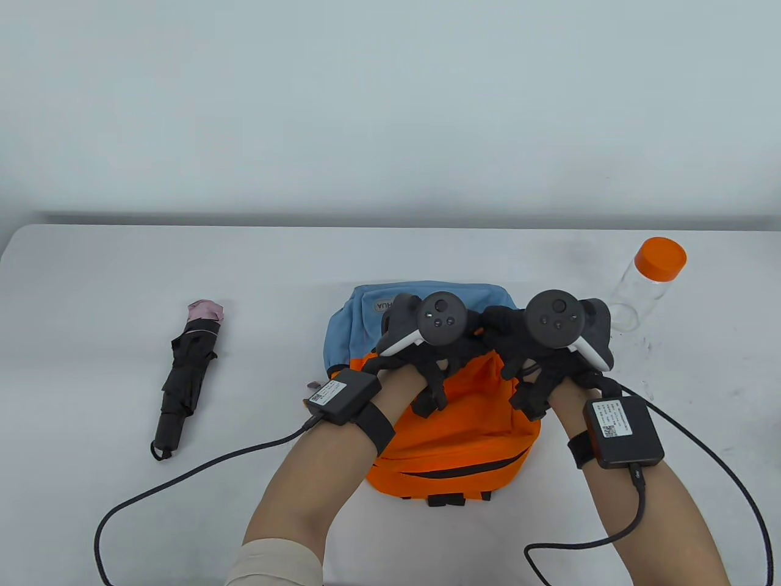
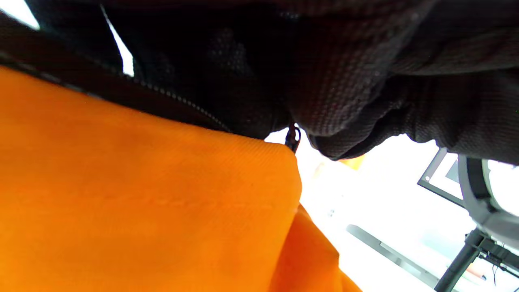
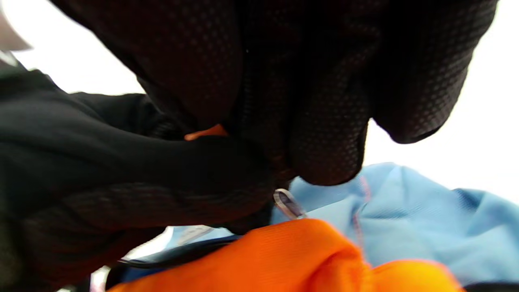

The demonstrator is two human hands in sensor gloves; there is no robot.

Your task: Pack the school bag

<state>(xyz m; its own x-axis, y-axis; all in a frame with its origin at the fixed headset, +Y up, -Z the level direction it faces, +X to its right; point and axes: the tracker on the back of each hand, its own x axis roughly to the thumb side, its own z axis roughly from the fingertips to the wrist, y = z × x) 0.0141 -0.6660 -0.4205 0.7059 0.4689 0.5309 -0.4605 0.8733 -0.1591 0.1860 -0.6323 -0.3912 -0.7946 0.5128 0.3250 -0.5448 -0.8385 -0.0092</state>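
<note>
Both hands meet atop the backpack (image 1: 470, 421): left hand (image 1: 421, 354) pinches fabric, right hand (image 1: 537, 354) pinches the zipper pull (image 3: 286, 202); fabric should be held taut.

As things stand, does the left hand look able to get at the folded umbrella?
Probably yes, though not at once. The umbrella lies on bare table on the left hand's own side with nothing between them. But that hand is busy gripping the backpack fabric by the zipper and would have to let go.
</note>
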